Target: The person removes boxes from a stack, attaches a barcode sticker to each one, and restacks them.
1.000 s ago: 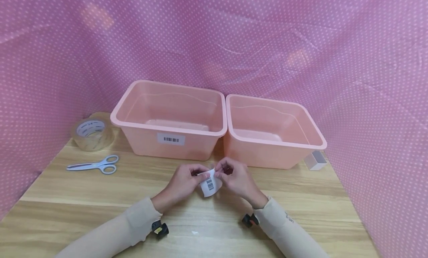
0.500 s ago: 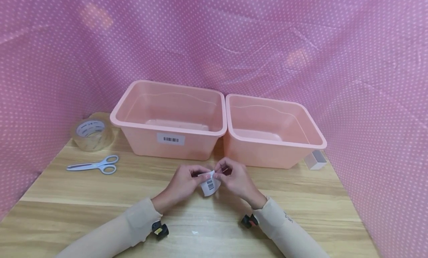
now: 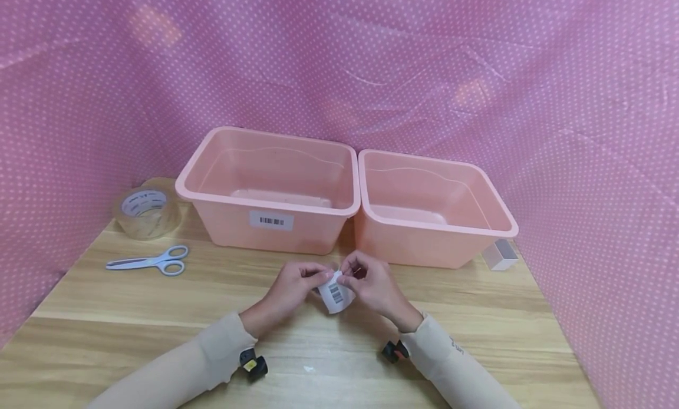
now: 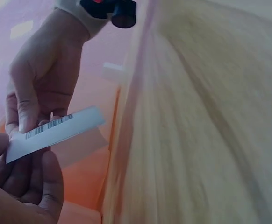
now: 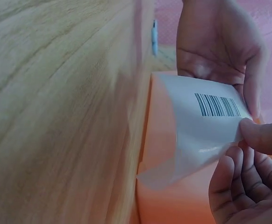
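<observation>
In the head view my left hand (image 3: 286, 288) and right hand (image 3: 375, 286) meet in front of the two tubs, pinching the upper edge of a white barcode label (image 3: 335, 298) between thumbs and fingers. Its printed bars face up toward me. Seen from the left wrist, the label (image 4: 56, 133) has a second thin sheet (image 4: 84, 147) hanging apart beneath it at the free end. The right wrist view shows the label (image 5: 196, 126) bowed, with a translucent edge. How far the layers are parted under the fingertips is hidden.
Two pink tubs stand side by side behind the hands: the left tub (image 3: 233, 226) bears a barcode label (image 3: 271, 220), the right tub (image 3: 414, 247) shows none in front. Clear tape (image 3: 145, 220) and scissors (image 3: 154, 261) lie left. A small white box (image 3: 500, 256) sits right.
The label's free end has swung slightly down and to the right, and the left thumb has shifted a little along its edge. Both arms stay nearly in place.
</observation>
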The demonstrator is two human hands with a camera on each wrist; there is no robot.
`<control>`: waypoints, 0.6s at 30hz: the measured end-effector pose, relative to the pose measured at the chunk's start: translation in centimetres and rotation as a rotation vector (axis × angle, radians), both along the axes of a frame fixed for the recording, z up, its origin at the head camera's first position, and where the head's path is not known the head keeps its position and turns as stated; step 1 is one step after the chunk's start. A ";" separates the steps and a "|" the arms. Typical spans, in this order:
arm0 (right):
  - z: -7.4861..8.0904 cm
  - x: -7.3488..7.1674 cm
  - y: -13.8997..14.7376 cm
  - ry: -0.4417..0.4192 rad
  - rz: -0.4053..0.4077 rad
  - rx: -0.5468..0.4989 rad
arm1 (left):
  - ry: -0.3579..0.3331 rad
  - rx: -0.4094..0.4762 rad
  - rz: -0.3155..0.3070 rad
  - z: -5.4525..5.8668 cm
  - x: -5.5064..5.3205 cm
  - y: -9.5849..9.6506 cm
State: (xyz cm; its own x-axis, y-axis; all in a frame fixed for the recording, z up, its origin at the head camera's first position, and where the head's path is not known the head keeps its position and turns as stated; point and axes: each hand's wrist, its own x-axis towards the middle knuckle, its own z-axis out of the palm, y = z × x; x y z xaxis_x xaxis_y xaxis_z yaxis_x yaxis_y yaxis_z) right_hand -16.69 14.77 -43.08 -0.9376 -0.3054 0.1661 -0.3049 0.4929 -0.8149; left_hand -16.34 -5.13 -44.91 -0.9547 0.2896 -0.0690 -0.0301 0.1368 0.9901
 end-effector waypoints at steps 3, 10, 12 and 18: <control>0.0 0.1 0.0 0.031 0.019 0.022 | -0.048 0.040 -0.006 -0.1 -0.3 -0.1; -0.2 0.0 0.2 0.164 0.116 0.093 | -0.171 0.087 -0.028 -0.1 -0.8 -0.4; -0.2 0.0 0.2 0.180 0.137 0.109 | -0.162 0.080 -0.041 -0.2 -0.8 -0.5; -0.2 -0.1 0.3 0.225 0.158 0.125 | -0.095 0.056 -0.058 -0.6 -0.9 -0.4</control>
